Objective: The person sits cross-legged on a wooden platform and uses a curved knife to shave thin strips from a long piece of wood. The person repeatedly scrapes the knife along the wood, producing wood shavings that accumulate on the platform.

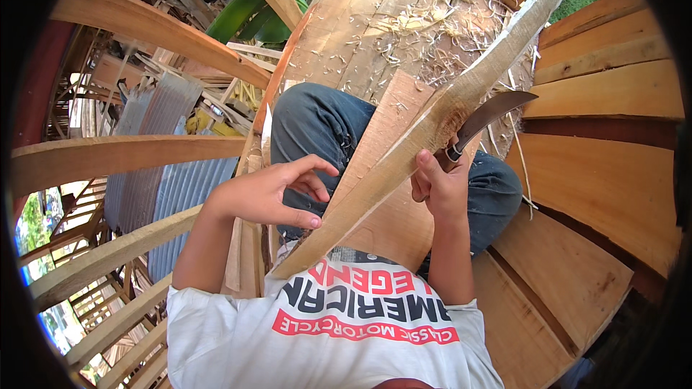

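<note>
A long, narrow wooden strip (404, 158) slants from my lap up to the far right, with a dark knot along its side. My right hand (441, 184) is closed around the handle of a knife (494, 114), its curved, broad blade pointing up and to the right beside the strip. My left hand (285, 191) is curved with its fingers apart, the thumb at or very near the strip's left edge. Whether the thumb touches the wood I cannot tell. Under the strip a flat wooden board (393, 112) lies across my lap, between my bent knees.
Curled wood shavings (440, 43) are scattered over the plank floor (346, 36) ahead. Wooden slats (133, 150) stand out on the left, above corrugated metal sheets (151, 173) and scrap wood. Broad planks (598, 187) line the right side.
</note>
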The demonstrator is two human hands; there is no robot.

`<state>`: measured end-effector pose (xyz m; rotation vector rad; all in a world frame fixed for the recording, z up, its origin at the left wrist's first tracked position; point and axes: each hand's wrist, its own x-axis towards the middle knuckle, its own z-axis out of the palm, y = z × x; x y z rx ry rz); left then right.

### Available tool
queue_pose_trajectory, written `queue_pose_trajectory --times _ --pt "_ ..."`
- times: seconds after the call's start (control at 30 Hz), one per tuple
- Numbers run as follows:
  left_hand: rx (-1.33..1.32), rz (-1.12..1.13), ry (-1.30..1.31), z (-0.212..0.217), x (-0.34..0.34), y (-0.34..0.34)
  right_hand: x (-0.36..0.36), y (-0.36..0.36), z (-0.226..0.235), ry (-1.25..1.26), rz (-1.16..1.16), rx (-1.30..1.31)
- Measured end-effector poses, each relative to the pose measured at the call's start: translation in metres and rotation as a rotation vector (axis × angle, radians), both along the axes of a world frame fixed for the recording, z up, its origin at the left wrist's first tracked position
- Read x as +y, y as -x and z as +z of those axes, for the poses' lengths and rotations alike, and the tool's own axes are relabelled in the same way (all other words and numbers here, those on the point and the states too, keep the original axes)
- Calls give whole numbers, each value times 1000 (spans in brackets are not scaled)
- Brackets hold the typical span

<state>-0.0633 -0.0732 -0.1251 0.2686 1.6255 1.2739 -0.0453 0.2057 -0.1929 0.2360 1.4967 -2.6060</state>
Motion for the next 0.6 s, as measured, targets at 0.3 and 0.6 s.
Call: queue_pose_trajectory --times 0.3,0.6 --pt "-428 -227 -223 -46 -22 -47 14 17 -16 25 22 40" --pt "-501 72 -160 -63 -4 -78 11 20 -22 -23 9 6"
